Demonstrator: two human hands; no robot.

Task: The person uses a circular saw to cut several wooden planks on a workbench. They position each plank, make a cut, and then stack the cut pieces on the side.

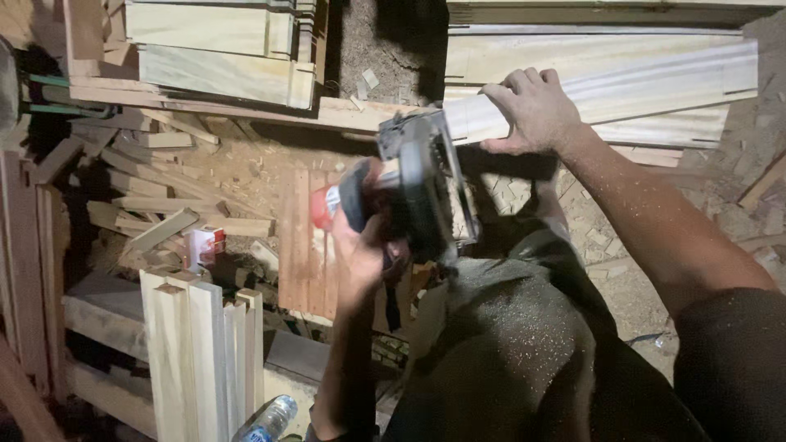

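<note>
My left hand (360, 254) grips the red and black handle of a hand-held circular saw (422, 188), whose dark guard sits at the near end of a pale wooden board (639, 82). That board runs right and away from me. Fingers curled over its edge, my right hand (532, 110) presses down on the board just right of the saw. Sawdust covers my forearm and my dark trousers (508, 344).
Stacked pale planks (221, 49) lie at the top left, upright cut boards (201, 360) at the lower left. Offcuts and sawdust litter the ground (205, 188). A reddish slatted panel (303, 245) lies under the saw. A plastic bottle (270, 419) is at the bottom edge.
</note>
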